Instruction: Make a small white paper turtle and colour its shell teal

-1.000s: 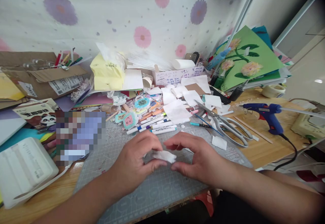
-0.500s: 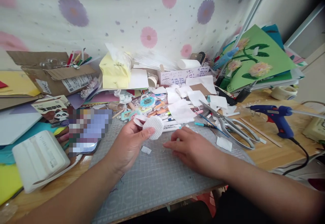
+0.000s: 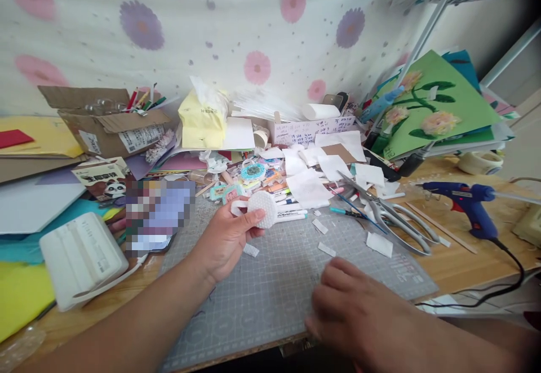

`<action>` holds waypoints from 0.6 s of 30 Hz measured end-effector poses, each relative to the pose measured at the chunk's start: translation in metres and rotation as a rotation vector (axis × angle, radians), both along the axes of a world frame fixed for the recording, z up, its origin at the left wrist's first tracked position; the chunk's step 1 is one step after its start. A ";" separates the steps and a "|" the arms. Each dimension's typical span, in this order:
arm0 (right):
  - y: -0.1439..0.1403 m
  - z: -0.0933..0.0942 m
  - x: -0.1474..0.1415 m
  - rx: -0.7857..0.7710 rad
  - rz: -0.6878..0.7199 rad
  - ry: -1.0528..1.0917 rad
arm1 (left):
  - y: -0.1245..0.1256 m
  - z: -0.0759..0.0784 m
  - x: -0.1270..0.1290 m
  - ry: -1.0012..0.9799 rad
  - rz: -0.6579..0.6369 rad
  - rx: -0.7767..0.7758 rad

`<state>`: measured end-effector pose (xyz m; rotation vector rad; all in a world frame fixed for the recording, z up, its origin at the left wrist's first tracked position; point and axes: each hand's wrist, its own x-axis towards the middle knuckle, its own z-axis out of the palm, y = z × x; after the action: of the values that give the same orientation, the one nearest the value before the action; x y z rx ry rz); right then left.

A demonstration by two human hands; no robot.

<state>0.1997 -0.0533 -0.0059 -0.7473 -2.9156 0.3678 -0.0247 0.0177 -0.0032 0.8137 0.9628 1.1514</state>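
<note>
Left hand [image 3: 228, 240] has a round, textured white pad [image 3: 262, 208] pinched between thumb and fingers, held up over the grey cutting mat [image 3: 270, 291]; a white strip [image 3: 239, 208] forms a loop at the pad's left, by the same fingers. Right hand [image 3: 349, 302] is low over the mat's near right part, well apart from the pad, fingers curled but motion-blurred; can't tell if it grips anything. Small white scraps [image 3: 327, 249] lie on the mat between the hands and beyond the right one. Behind the pad: markers [image 3: 291, 215] and loose white paper pieces [image 3: 306, 187]. Scissors [image 3: 373, 197] lie at the mat's right edge, blades toward the papers. Blue glue gun [image 3: 469, 194] is on the wooden table [image 3: 448, 266], right of the scissors. Yellow tissue pack [image 3: 203, 125] stands at the back.
</note>
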 end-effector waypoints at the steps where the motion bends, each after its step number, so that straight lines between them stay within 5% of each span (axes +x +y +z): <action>1: -0.003 -0.001 0.003 -0.046 0.028 0.032 | -0.001 0.000 0.000 0.002 -0.002 -0.010; 3: -0.005 0.002 0.008 -0.170 -0.009 0.114 | -0.003 0.001 0.001 0.009 -0.021 -0.023; 8: 0.012 0.017 -0.001 -0.497 -0.555 0.511 | -0.012 0.005 0.008 -0.015 -0.100 -0.038; 14: 0.036 0.012 -0.036 -0.826 -0.630 0.801 | -0.020 0.006 0.015 -0.008 -0.167 -0.045; 18: 0.038 0.013 -0.041 -0.875 -0.713 0.825 | -0.019 0.006 0.013 -0.006 -0.150 -0.025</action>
<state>0.1588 -0.0149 0.0069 -1.2433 -1.5167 1.4388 -0.0121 -0.0015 0.0027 0.8472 0.8945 1.0101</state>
